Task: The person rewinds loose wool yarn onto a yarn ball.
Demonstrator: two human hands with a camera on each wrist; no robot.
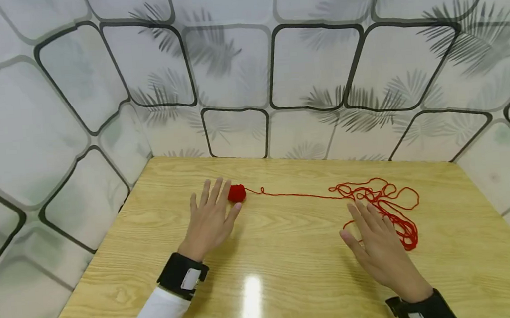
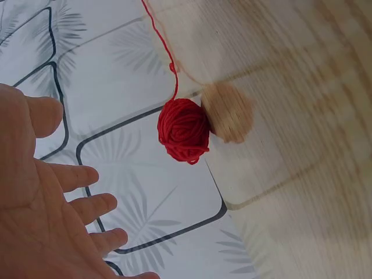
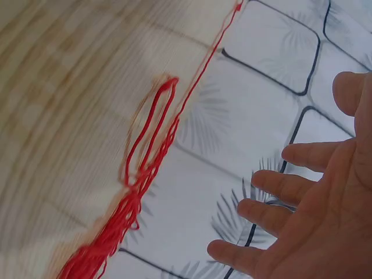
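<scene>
A small ball of red yarn [image 1: 237, 194] sits on the wooden table, and the left wrist view shows the wound ball [image 2: 183, 130] whole. My left hand [image 1: 210, 221] hovers just left of it, palm down with fingers spread, apart from the ball in the left wrist view. One strand runs from the ball rightward to a loose tangle of red yarn [image 1: 407, 234]. Over the tangle's near left side is my right hand [image 1: 377, 249], fingers straight and holding nothing; it covers part of the loops. In the right wrist view the loose yarn [image 3: 131, 203] lies apart from the fingertips.
The light wooden table [image 1: 280, 257] meets a wall [image 1: 234, 66] covered in stone-outline and palm-leaf print along its back and left. Each wrist wears a black strap [image 1: 180, 274]. A bright light reflection shows at the table's near middle.
</scene>
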